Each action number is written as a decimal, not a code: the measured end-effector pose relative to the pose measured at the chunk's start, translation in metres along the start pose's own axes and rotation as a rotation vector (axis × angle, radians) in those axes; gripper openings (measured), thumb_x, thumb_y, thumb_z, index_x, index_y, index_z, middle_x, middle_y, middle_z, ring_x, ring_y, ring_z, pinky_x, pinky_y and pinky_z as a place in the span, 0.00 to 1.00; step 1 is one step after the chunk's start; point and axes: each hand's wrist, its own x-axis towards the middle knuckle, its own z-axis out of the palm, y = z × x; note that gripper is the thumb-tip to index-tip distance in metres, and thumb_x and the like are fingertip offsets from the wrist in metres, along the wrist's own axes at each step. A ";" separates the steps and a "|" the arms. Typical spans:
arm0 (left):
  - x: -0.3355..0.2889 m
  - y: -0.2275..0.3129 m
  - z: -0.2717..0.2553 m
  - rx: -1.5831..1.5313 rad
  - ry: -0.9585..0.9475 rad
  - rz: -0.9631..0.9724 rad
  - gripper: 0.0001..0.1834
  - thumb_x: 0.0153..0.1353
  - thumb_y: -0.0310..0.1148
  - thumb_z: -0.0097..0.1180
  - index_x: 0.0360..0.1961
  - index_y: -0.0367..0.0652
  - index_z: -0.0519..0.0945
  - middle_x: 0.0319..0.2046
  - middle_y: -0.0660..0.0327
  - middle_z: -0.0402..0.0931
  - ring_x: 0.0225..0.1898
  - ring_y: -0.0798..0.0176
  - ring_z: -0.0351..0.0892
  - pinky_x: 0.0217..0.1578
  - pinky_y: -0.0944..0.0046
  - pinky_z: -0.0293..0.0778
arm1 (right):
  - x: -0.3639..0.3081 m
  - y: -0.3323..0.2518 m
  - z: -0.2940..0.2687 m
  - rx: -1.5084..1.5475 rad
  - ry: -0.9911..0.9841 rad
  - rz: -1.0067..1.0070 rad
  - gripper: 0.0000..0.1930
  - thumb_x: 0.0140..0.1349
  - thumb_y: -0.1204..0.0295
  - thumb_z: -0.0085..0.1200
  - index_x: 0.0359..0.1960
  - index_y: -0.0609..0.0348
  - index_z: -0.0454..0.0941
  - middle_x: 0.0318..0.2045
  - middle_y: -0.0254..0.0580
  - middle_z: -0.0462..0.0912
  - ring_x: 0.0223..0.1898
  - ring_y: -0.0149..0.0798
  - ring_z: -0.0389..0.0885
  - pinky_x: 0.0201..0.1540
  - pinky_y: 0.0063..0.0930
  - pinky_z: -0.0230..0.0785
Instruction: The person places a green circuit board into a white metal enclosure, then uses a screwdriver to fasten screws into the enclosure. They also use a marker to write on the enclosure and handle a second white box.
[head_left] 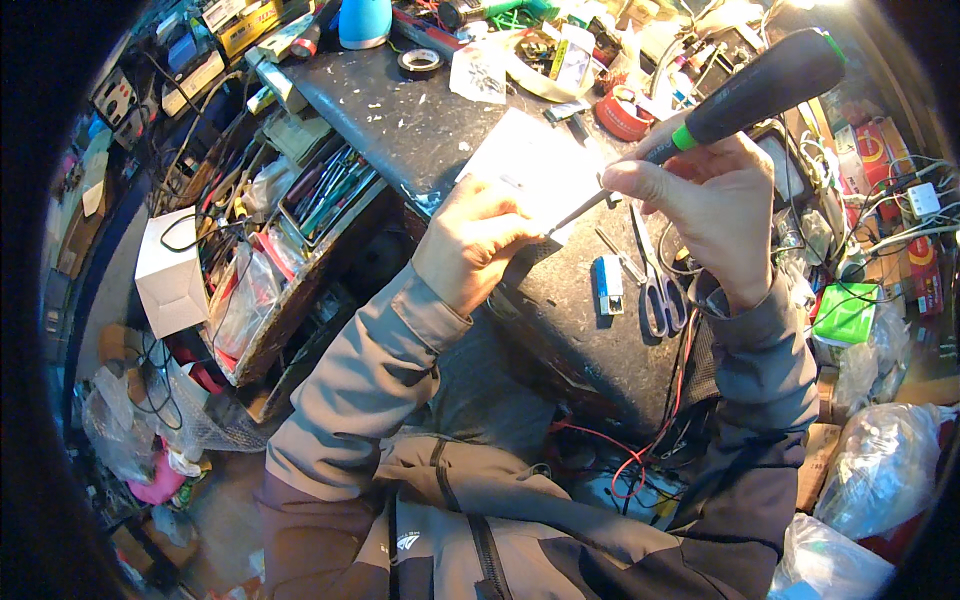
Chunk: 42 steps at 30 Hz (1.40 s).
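My right hand (715, 195) is closed around a screwdriver (770, 85) with a thick black handle and a green ring. Its thin shaft slants down to the left, and the tip reaches the fingertips of my left hand (475, 240). Those fingers are pinched together at the table's edge; whatever small thing they hold is hidden behind them. Bright white paper (520, 150) lies just beyond my left hand. Below my right hand, scissors (657, 300) with grey-blue handles rest on the dark table (400, 115), beside a small blue and white box (607, 285).
A roll of black tape (419, 62) and a red tape roll (622, 115) lie farther back, near a blue bottle (365, 22). To the left stands an open drawer (300, 290) full of pens and bags. Cables and a green packet (847, 313) crowd the right side.
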 end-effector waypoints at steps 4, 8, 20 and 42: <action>0.000 0.000 -0.002 0.009 -0.023 -0.004 0.14 0.44 0.18 0.68 0.33 0.43 0.85 0.33 0.61 0.80 0.45 0.53 0.77 0.48 0.57 0.74 | 0.000 0.003 0.002 0.347 -0.108 -0.125 0.16 0.62 0.76 0.62 0.51 0.65 0.77 0.41 0.44 0.86 0.38 0.29 0.83 0.38 0.21 0.76; 0.000 0.000 -0.004 0.024 -0.030 0.001 0.14 0.44 0.18 0.68 0.33 0.43 0.85 0.33 0.61 0.80 0.45 0.54 0.77 0.47 0.58 0.74 | -0.002 0.004 0.006 0.156 0.034 -0.065 0.12 0.60 0.74 0.66 0.44 0.64 0.81 0.36 0.38 0.85 0.33 0.26 0.82 0.36 0.20 0.75; 0.002 -0.002 -0.002 0.003 -0.004 0.069 0.14 0.44 0.18 0.67 0.34 0.43 0.85 0.33 0.61 0.81 0.42 0.54 0.77 0.45 0.58 0.74 | -0.006 0.000 0.012 0.198 0.115 -0.084 0.10 0.60 0.79 0.64 0.43 0.65 0.81 0.35 0.45 0.87 0.36 0.33 0.86 0.36 0.23 0.78; 0.086 -0.217 -0.101 0.472 -0.224 -0.708 0.20 0.47 0.39 0.77 0.37 0.38 0.86 0.30 0.55 0.84 0.31 0.63 0.82 0.35 0.63 0.77 | -0.005 -0.001 -0.003 0.329 -0.108 -0.116 0.06 0.63 0.81 0.59 0.41 0.65 0.83 0.38 0.40 0.86 0.42 0.31 0.84 0.48 0.26 0.76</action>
